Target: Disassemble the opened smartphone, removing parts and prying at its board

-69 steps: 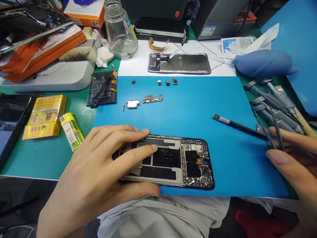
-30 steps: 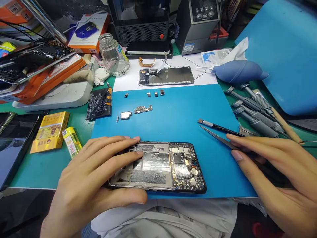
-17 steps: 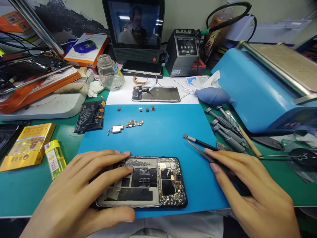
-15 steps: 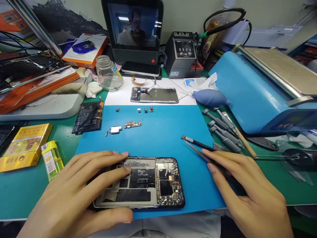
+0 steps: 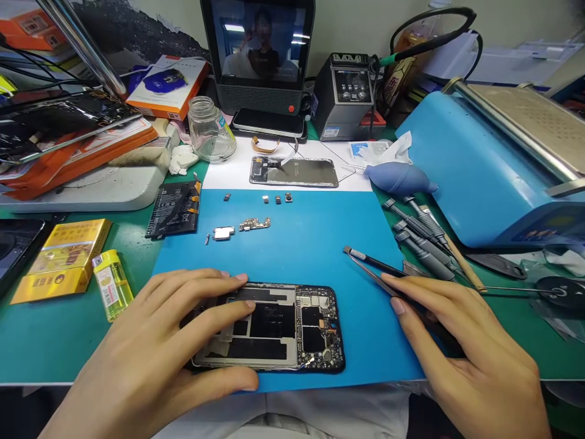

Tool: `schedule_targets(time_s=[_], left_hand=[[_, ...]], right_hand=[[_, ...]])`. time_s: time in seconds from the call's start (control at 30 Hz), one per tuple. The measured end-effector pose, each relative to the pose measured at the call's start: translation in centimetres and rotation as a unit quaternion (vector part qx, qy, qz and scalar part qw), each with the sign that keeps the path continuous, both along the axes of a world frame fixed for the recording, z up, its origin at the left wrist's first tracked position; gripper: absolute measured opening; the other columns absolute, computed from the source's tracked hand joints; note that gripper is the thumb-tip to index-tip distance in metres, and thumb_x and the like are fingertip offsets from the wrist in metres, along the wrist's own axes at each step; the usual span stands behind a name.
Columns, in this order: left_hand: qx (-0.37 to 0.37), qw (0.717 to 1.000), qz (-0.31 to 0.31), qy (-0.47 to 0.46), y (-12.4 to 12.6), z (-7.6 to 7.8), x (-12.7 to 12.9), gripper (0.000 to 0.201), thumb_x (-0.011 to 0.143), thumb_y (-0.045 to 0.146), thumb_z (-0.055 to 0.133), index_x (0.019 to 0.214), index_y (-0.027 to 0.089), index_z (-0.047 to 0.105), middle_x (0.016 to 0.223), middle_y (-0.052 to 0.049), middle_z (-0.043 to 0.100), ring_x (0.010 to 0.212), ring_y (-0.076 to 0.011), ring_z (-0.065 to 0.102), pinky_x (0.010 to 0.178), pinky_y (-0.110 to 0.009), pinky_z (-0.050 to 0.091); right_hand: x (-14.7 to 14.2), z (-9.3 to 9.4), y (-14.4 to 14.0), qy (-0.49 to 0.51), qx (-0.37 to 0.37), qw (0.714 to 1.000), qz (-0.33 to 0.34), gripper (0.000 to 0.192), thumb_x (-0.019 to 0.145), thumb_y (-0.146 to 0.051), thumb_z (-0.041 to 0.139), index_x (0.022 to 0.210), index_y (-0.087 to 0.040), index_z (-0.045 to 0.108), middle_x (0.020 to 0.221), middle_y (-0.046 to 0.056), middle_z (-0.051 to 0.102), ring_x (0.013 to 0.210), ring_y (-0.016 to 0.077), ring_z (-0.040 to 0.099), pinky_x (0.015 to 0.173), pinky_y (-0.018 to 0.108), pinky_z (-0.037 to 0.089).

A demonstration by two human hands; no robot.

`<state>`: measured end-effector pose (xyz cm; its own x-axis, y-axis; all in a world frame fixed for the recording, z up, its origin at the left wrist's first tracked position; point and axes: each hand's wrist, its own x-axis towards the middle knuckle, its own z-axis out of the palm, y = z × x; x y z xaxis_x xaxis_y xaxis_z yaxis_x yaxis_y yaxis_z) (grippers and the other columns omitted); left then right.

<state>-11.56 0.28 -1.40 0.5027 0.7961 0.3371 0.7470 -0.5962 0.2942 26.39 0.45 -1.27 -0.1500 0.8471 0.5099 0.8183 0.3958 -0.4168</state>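
the left hand (image 5: 155, 347) stays spread over the near end of the opened phone (image 5: 269, 327), fingers on its frame and thumb along the near edge, pinning it to the blue mat (image 5: 311, 244) on the bench. the right hand (image 5: 461, 353) still rests on the mat's right edge, fingers closed loosely over the tweezers (image 5: 379, 281), whose tips lie beside a black spudger (image 5: 372, 261). since a moment ago the phone has slid slightly right; neither grip has changed.

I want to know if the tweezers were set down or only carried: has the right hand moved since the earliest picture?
Yes. The right hand came inward from beside the screwdrivers onto the blue mat, toward the opened phone.
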Motion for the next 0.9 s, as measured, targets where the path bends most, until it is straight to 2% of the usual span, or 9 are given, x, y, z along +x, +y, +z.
schedule_targets(time_s=[0.1, 0.37, 0.5, 0.7, 0.9], left_hand=[[-0.002, 1.0, 0.0, -0.004, -0.08, -0.12, -0.16, 0.058, 0.11, 0.076, 0.072, 0.153, 0.037, 0.068, 0.162, -0.001, 0.075, 0.147, -0.0311, 0.067, 0.123, -0.051, 0.048], [-0.004, 1.0, -0.003, -0.015, -0.46, -0.27, -0.58, 0.062, 0.11, 0.077, 0.069, 0.156, 0.036, 0.067, 0.17, 0.002, 0.071, 0.153, -0.0283, 0.065, 0.133, -0.048, 0.042], [-0.01, 1.0, -0.001, -0.018, -0.71, -0.24, -0.58, 0.061, 0.112, 0.077, 0.066, 0.156, 0.035, 0.066, 0.172, 0.002, 0.07, 0.155, -0.027, 0.063, 0.134, -0.047, 0.041], [-0.011, 1.0, 0.004, -0.011, -0.71, -0.26, -0.43, 0.06, 0.113, 0.079, 0.062, 0.154, 0.035, 0.067, 0.171, 0.003, 0.071, 0.156, -0.0265, 0.062, 0.135, -0.048, 0.039], [-0.01, 1.0, 0.003, -0.009, -0.67, -0.11, -0.33, 0.06, 0.114, 0.078, 0.06, 0.153, 0.034, 0.067, 0.17, 0.003, 0.072, 0.156, -0.0265, 0.063, 0.136, -0.048, 0.039]], right_hand=[[-0.2, 0.08, 0.11, -0.007, 0.001, 1.0, -0.014, 0.024, 0.12, -0.028, 0.071, 0.139, -0.034, 0.083, 0.135, -0.006, 0.077, 0.127, 0.0113, 0.074, 0.101, 0.021, 0.057], [-0.42, -0.16, 0.21, -0.008, 0.015, 1.0, -0.022, 0.027, 0.118, -0.026, 0.072, 0.141, -0.035, 0.083, 0.134, -0.005, 0.079, 0.124, 0.0153, 0.076, 0.118, 0.026, 0.054], [-0.41, -0.58, 0.25, -0.002, 0.026, 1.0, -0.017, 0.031, 0.114, -0.023, 0.077, 0.142, -0.034, 0.084, 0.136, -0.003, 0.079, 0.122, 0.0187, 0.077, 0.115, 0.031, 0.056], [-0.1, -0.79, 0.33, -0.003, 0.035, 0.999, -0.015, 0.04, 0.112, -0.023, 0.078, 0.147, -0.041, 0.082, 0.135, -0.004, 0.08, 0.118, 0.0227, 0.078, 0.11, 0.04, 0.058], [0.07, -0.83, 0.72, -0.005, 0.036, 0.999, -0.012, 0.039, 0.112, -0.026, 0.079, 0.148, -0.041, 0.083, 0.134, -0.002, 0.08, 0.118, 0.0243, 0.078, 0.109, 0.041, 0.058]])
